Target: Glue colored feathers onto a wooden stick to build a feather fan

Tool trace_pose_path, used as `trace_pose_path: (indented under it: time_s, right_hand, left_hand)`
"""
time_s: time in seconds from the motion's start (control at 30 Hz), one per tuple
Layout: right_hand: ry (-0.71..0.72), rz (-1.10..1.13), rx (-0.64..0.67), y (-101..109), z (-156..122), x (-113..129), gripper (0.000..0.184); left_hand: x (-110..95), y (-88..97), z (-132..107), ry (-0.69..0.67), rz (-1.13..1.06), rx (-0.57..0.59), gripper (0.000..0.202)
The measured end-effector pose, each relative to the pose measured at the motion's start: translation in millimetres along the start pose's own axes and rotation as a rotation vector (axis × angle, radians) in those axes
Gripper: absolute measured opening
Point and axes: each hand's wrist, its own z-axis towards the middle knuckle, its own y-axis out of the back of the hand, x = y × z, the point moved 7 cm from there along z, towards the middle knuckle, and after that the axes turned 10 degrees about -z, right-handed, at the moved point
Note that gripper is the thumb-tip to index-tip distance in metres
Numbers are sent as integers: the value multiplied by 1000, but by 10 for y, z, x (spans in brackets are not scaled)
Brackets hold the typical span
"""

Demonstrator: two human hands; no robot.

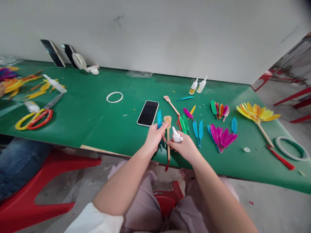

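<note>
My left hand [155,136] pinches a wooden fan handle [167,120] near its rounded head, and a blue feather [159,119] sticks up by the same fingers. A red tassel [167,166] hangs from the handle's lower end, past the table edge. In my right hand [184,145] is a white glue bottle [177,136], nozzle up, close beside the handle; its body is mostly hidden by the fingers. Just beyond my hands lie a second wooden handle [173,106], green feathers [184,124], blue feathers [198,133] and a magenta feather [188,114].
A phone [148,113] lies left of my hands, and a white ring [114,97] farther left. Scissors [40,118] rest at the far left. Two glue bottles [197,86] stand behind. To the right are magenta feathers [222,137], a yellow feather fan [259,113] and a tape roll [291,149].
</note>
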Motion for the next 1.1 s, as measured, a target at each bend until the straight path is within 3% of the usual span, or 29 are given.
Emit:
trace_pose_path:
  time_s: [0.17,0.33,0.53,0.6,0.7,0.77,0.93,1.1]
  right_hand:
    - [-67,59,31,25,41,-88,20]
    - [-60,76,91,22,34,-71,19]
    - [-15,-59,86,45,37,-90,17]
    - [5,-140,49,90,43,-94,17]
    - [1,-213,-116,221,29,-62,21]
    - [13,-146,-174,240,2,-1,26]
    - [94,42,-134,92,-45,161,24]
    - [97,211,-186,135,-40,162,24]
  left_hand:
    - [3,78,54,76,-47,17,42]
    - [-193,150,53,-17,-6,-6,47]
    - [-241,44,-41,-35,30,60,47]
    - [-224,21,-56,-28,27,77,47]
    - [-222,15,-58,-48,2,83,45]
    - [-216,5,-54,-50,-9,90,45]
    - [-188,-55,-67,-26,-20,122,42]
    - [-167,-108,-94,2,-82,160,38]
